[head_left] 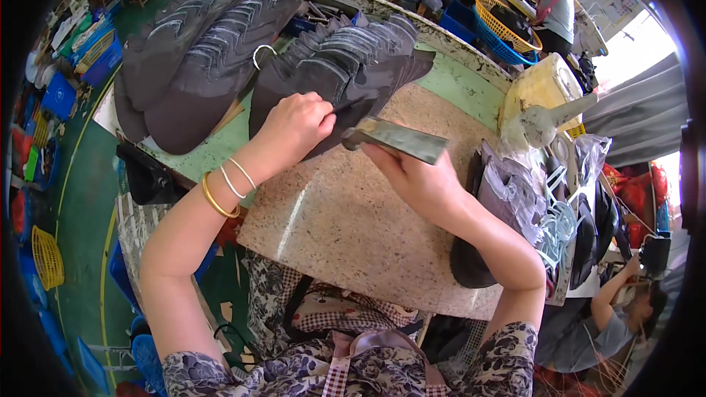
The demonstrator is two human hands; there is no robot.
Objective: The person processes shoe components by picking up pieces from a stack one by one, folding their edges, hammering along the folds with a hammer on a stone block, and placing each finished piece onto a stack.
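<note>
My right hand (pixel 419 180) is closed around a hammer (pixel 401 138) with a round face at one end and a broad, flat metal end at the other; its handle is hidden in the hand. My left hand (pixel 298 126) has its fingers curled at the edge of a dark leather-like piece (pixel 358 112), seemingly pinching it. That piece lies at the near side of a fanned stack of dark pieces (pixel 331 66) with greyish edges. Further left lies another overlapping stack (pixel 198 88) of similar rounded pieces. Both hands are above a speckled stone slab (pixel 346 220).
A cream bucket (pixel 540 92) with a glue-crusted top stands at the back right. Below it are dark pieces, crumpled grey wrapping (pixel 515 184) and pale blue cord (pixel 559 228). Yellow and blue baskets (pixel 507 26) stand behind the table. Other people work at the back and lower right.
</note>
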